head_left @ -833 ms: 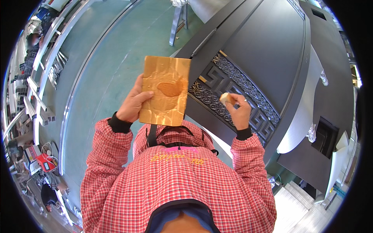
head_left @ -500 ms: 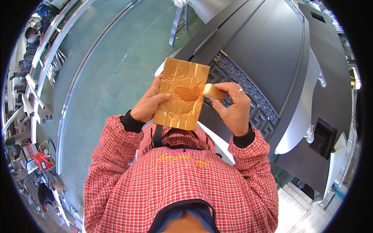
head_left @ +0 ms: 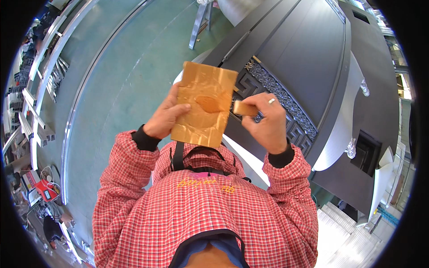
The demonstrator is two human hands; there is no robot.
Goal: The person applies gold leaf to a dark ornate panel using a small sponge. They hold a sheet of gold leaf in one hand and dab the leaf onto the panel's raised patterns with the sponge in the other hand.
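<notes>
My left hand (head_left: 166, 117) grips a flat tan board (head_left: 205, 103) wrapped in shiny film, with a darker amber smear near its middle. It is held upright in front of my chest. My right hand (head_left: 268, 123) holds a small tan block (head_left: 245, 108) between thumb and fingers, pressed against the board's right edge beside the smear. A ring shows on one finger of the right hand. Both sleeves are red plaid with dark cuffs.
A dark grey door panel (head_left: 308, 58) with an ornate grille strip (head_left: 286, 105) lies flat just beyond my hands. Green floor (head_left: 129, 76) stretches to the left. A metal stand (head_left: 199, 22) is at the top; racks of metal profiles (head_left: 31, 102) line the left rim.
My right hand has come from the door panel to the board, bringing the small block to its right edge. The board has shifted right and slightly up in my left hand.
</notes>
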